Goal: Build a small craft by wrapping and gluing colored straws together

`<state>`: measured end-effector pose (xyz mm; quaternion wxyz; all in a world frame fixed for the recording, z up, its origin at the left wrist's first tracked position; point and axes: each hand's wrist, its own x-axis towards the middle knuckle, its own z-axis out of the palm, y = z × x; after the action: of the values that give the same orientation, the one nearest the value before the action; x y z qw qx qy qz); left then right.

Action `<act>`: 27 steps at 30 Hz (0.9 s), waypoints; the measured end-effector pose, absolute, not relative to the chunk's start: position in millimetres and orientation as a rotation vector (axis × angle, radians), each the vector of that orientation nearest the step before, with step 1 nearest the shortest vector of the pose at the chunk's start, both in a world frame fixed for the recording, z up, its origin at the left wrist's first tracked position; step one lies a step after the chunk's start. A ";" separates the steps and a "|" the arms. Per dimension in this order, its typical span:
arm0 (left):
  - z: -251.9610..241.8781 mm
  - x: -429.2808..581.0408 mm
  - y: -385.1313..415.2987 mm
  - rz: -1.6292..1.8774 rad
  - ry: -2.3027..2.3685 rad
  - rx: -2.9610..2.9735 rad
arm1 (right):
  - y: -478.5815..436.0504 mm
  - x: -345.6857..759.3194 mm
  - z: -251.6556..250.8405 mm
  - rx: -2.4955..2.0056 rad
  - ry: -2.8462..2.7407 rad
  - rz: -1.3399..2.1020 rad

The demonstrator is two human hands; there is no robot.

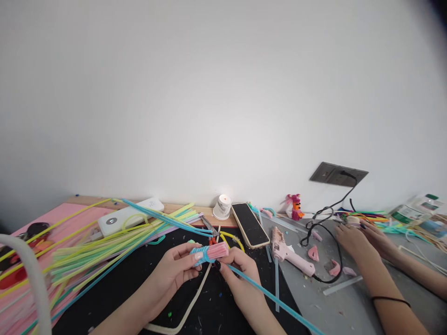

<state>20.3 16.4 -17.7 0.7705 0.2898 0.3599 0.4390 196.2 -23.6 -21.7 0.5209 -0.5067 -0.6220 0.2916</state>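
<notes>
Between both hands is a pink bundle of pipe cleaners, with blue pipe cleaner coiled around its left part. My left hand grips the blue-wrapped end, thumb on top. The fingers of my right hand are closed on a blue pipe cleaner just under the pink end. From there its long tail runs down to the lower right. Just behind the bundle lies a red-handled cutting tool, partly hidden. A cream pipe cleaner curves across the black mat below my hands.
Many pastel pipe cleaners lie to the left, near a white device. A paper cup and phone stand behind my hands. On the right are a pink glue gun, its black cord and another person's hands.
</notes>
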 end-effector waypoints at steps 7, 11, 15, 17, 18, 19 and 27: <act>-15.4 18.6 14.7 0.866 0.704 0.622 | -25.1 198.0 -11.7 -1.216 -1.394 0.868; -14.4 18.1 14.3 0.830 0.678 0.633 | -24.3 197.6 -11.1 -1.204 -1.331 0.954; -8.9 16.4 12.3 0.808 0.692 0.655 | -24.6 197.2 -11.5 -1.190 -1.306 0.964; -6.6 15.2 11.5 0.787 0.687 0.684 | -25.1 197.0 -11.8 -1.188 -1.293 0.975; -6.2 14.8 11.4 0.778 0.685 0.699 | -25.4 196.9 -12.0 -1.186 -1.282 0.989; -6.3 14.6 11.4 0.772 0.686 0.708 | -25.5 196.8 -12.1 -1.184 -1.270 1.004; -12.4 16.2 13.6 0.764 0.678 0.701 | -25.8 196.0 -9.6 -1.200 -1.212 1.056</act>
<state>16.2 13.6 -12.4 0.8143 0.3284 0.3175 0.3581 196.0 -25.8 -9.6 0.5377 -0.5042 -0.5095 0.4440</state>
